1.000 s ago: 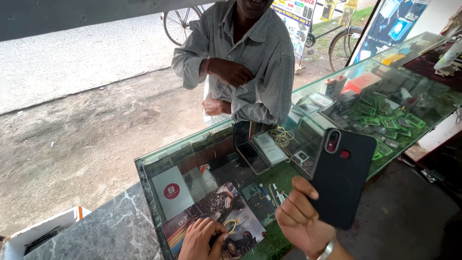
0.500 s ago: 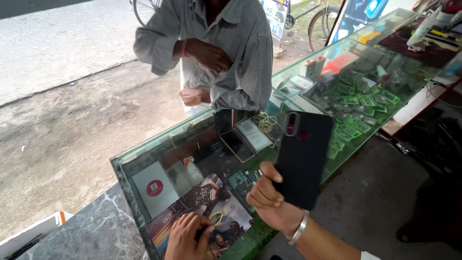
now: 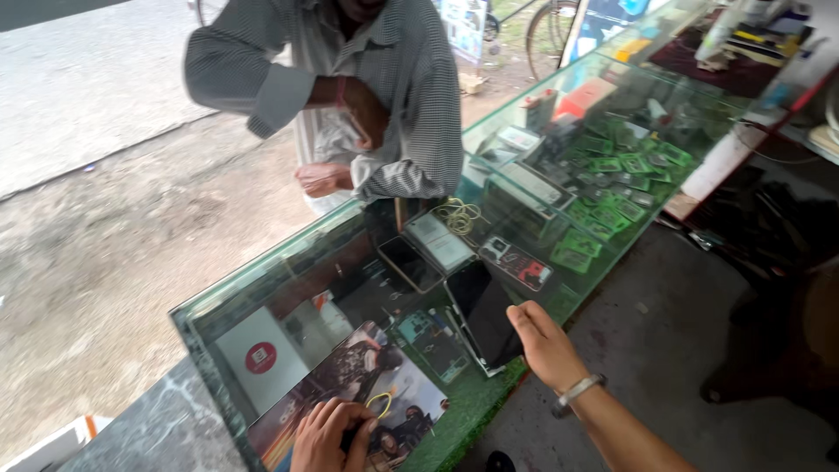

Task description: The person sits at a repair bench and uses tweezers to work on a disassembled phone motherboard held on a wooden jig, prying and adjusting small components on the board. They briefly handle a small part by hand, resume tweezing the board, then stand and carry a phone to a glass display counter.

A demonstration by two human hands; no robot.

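Two hands at the glass worktop (image 3: 262, 288): right hand (image 3: 546, 345), grip open, fingertips touching a dark phone (image 3: 489, 315) lying flat near the edge. Left hand (image 3: 332, 433) curled, fingers pinching a yellow rubber band (image 3: 379, 404). Another person's hand (image 3: 323, 179) opposite.

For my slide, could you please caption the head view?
Right hand lays a black phone on the glass counter; left hand rests nearby.
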